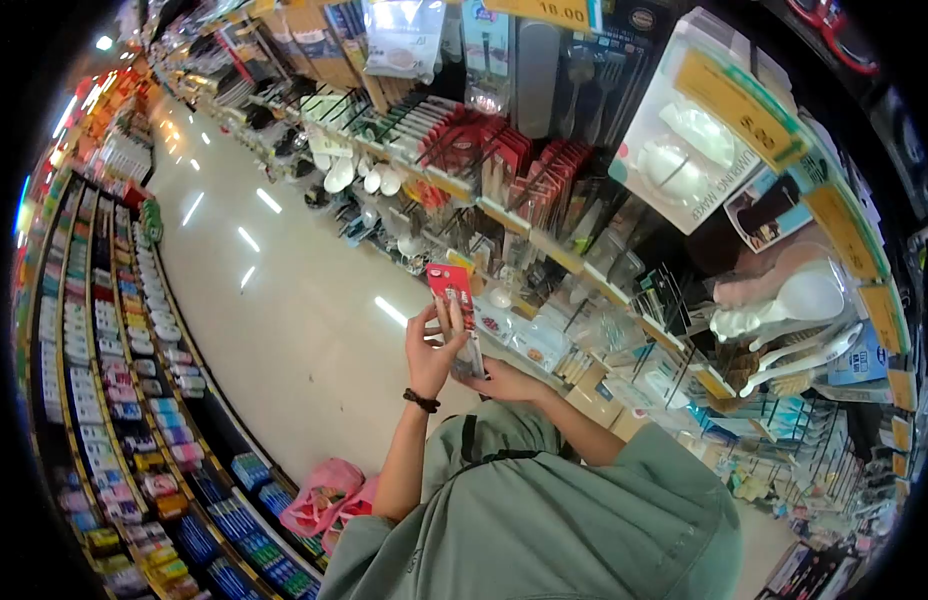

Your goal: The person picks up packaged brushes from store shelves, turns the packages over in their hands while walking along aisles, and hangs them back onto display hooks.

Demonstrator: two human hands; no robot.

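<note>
In front of my body, a red carded package (pixel 449 284) with a clear lower part is held upright between my two hands. My left hand (pixel 433 345), a dark band at its wrist, has its fingers on the front of the package. Lower down, my right hand (pixel 505 381) grips the package's bottom end from the right. The lower part of the package is partly hidden behind my fingers, and its contents are too small to make out.
Shelves and hooks with red carded packs (pixel 509 150), white spoons (pixel 339 175) and an orange price tag (pixel 739 108) run along the right. Curved shelves of small goods (pixel 109 380) stand left. A pink bag (pixel 329 495) is beside my left elbow, near the shiny floor (pixel 284 340).
</note>
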